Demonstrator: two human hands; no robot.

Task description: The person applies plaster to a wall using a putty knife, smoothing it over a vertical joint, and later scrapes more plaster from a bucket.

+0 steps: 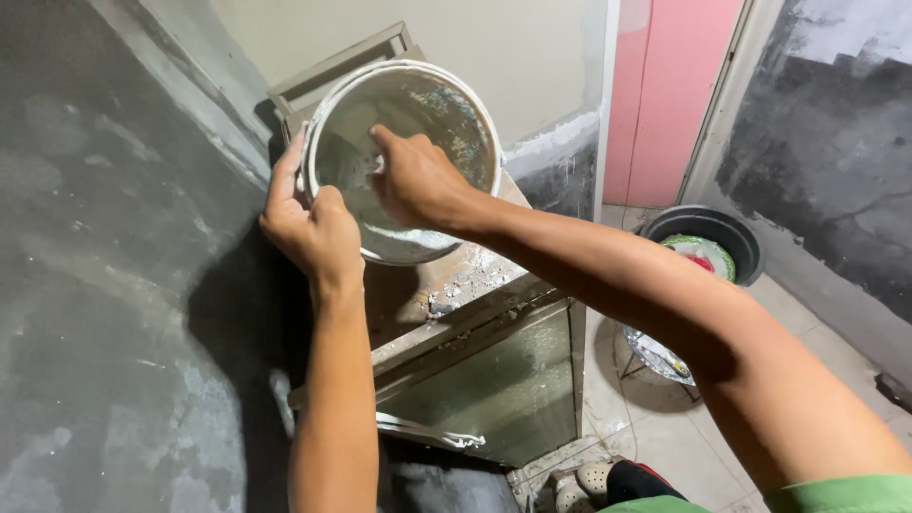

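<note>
Bucket: I see a white plastic bucket (404,157), tilted so its mouth faces me, resting on top of a dusty metal stand (465,285) beside the grey wall (104,285).
Left hand: my left hand (309,223) grips the near-left rim of the bucket, fingers curled over the edge and thumb outside, holding it steady.
Right hand: my right hand (418,180) is inside the bucket, fingers bent and pressed to the inner wall; I cannot tell if they hold a small tool or only scrape.
Contents: grey-white paste is smeared on the inner wall, and little seems to remain at the bottom.
Step in hand: I judge it is scraping the remaining paste off the inside.
Next move: it calls for a firm left grip, so the tilted bucket does not slip from the stand.
Around: a black basin (708,237) stands on the tiled floor (665,427), well apart to the right.
</note>
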